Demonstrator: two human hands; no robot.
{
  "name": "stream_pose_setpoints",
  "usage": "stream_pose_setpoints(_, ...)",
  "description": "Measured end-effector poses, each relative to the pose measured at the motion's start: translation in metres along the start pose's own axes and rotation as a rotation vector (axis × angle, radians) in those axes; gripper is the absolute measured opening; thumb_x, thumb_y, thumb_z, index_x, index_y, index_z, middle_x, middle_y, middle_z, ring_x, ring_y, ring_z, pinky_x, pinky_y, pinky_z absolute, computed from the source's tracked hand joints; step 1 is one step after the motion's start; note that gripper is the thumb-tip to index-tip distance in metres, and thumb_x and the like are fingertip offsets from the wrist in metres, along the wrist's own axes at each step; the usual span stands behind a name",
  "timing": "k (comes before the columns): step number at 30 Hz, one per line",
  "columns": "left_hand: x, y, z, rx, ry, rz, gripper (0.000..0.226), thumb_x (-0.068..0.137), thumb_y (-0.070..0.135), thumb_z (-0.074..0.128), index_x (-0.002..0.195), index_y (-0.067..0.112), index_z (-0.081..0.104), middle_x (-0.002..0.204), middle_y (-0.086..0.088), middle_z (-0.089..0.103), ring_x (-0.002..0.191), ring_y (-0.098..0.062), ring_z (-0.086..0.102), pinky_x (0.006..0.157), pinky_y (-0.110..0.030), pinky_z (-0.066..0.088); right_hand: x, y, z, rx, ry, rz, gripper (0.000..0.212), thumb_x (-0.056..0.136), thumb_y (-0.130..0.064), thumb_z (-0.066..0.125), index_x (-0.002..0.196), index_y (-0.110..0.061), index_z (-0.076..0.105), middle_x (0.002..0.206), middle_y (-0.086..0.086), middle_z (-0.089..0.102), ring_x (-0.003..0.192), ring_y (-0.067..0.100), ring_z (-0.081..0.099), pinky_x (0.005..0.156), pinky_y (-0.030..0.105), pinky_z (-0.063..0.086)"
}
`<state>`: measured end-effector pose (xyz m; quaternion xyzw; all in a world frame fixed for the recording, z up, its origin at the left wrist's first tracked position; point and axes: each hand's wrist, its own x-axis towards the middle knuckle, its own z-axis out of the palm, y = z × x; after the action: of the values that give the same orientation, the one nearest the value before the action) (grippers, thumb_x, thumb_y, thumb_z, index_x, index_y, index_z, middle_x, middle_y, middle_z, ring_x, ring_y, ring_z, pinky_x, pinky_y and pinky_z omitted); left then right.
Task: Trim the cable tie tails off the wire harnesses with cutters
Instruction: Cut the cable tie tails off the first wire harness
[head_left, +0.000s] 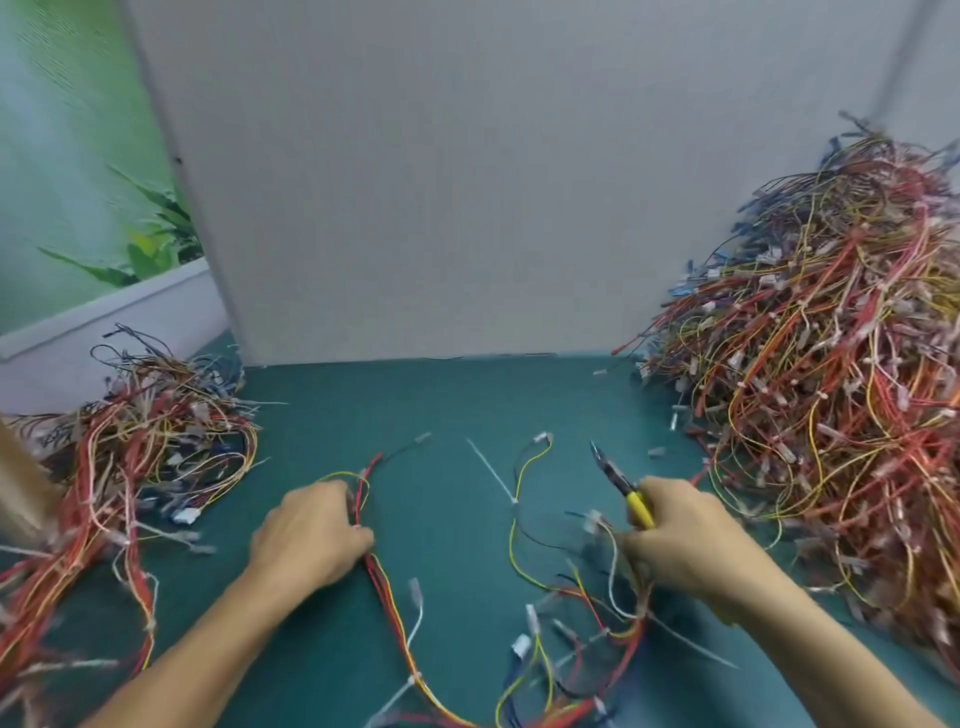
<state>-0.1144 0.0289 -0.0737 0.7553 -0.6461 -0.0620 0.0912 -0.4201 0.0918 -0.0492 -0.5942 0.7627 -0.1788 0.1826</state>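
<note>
Head view: either side of the tie tail (491, 472), harness (387, 587) is gripped by left hand (306, 535), cutters (619, 484) by right hand (680, 540); flush cutting is advised.

Left hand (311, 530), right hand (675, 535), seemingly curled

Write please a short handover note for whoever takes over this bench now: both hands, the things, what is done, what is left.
Left hand grips a wire harness on the green mat.
Right hand holds the yellow-handled cutters, tips clear of any tie.
A long white cable tie tail between the hands is uncut.
Small harness pile left, large harness pile right; which is finished, I cannot tell.
</note>
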Motion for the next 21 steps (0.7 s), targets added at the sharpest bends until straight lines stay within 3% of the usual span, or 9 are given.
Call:
stream_pose_setpoints(4,0.03,0.01,-0.003,-0.383,0.259,0.106,0.03,0.08,0.019,0.068,0.109,0.018,0.066,0.1,-0.001,0.072,0.094,-0.025,0.067,0.085,-0.033,0.047,0.034,-0.009,-0.002,0.165,0.262,0.042,0.028,0.081,-0.036,0.067,0.077,-0.012,0.053,0.076,0.009,0.061,0.08,0.033,0.056,0.068,0.038,0.048)
stream_pose_setpoints(6,0.038,0.016,-0.002,-0.462,0.252,0.17,0.036,0.08,0.017,0.072,0.115,0.016,0.063,0.109,0.0,0.07,0.084,-0.016,0.068,0.086,-0.029,0.045,0.05,-0.007,0.001,0.125,0.326,0.093,0.032,0.083,-0.042,0.064,0.077,-0.015,0.05,0.077,0.008,0.059,0.08,0.034,0.054,0.065,0.037,0.044)
stream_pose_setpoints(10,0.035,0.022,0.015,-0.47,0.186,0.221,0.04,0.079,0.016,0.075,0.117,0.016,0.062,0.12,-0.002,0.06,0.082,-0.013,0.063,0.085,-0.025,0.042,0.066,0.003,0.018,-0.01,0.158,0.141,0.032,0.083,-0.045,0.063,0.079,-0.017,0.046,0.091,0.011,0.061,0.087,0.034,0.056,0.073,0.038,0.047)
stream_pose_setpoints(12,0.027,0.02,0.014,-0.433,0.243,0.241,0.031,0.081,0.018,0.073,0.111,0.016,0.066,0.112,-0.002,0.059,0.076,-0.011,0.057,0.082,-0.024,0.04,0.067,0.004,0.018,-0.03,0.114,0.1,0.038,0.085,-0.05,0.061,0.077,-0.017,0.045,0.092,0.011,0.058,0.086,0.034,0.056,0.074,0.039,0.048)
stream_pose_setpoints(15,0.009,0.023,0.006,-0.389,0.282,0.347,0.015,0.083,0.018,0.071,0.097,0.023,0.071,0.094,0.007,0.062,0.07,-0.002,0.053,0.073,-0.013,0.034,0.061,0.003,0.005,-0.079,0.214,0.027,0.042,0.088,-0.053,0.058,0.077,-0.016,0.042,0.096,0.009,0.045,0.08,0.033,0.051,0.071,0.039,0.045)
stream_pose_setpoints(18,-0.022,0.041,-0.003,-0.466,0.192,0.582,0.013,0.082,0.013,0.071,0.085,0.025,0.074,0.08,0.015,0.065,0.077,0.001,0.057,0.07,-0.005,0.038,0.043,-0.001,-0.01,-0.119,0.349,-0.05,0.036,0.088,-0.049,0.06,0.085,-0.016,0.045,0.093,0.004,0.041,0.082,0.033,0.051,0.072,0.041,0.045)
stream_pose_setpoints(21,-0.046,0.057,0.005,-0.436,0.019,0.806,0.008,0.084,0.026,0.068,0.086,0.026,0.075,0.082,0.012,0.066,0.081,-0.002,0.056,0.076,-0.014,0.042,0.022,-0.008,-0.01,-0.136,0.246,-0.126,0.037,0.083,-0.049,0.065,0.074,-0.022,0.04,0.077,-0.001,0.048,0.079,0.03,0.052,0.064,0.037,0.04)
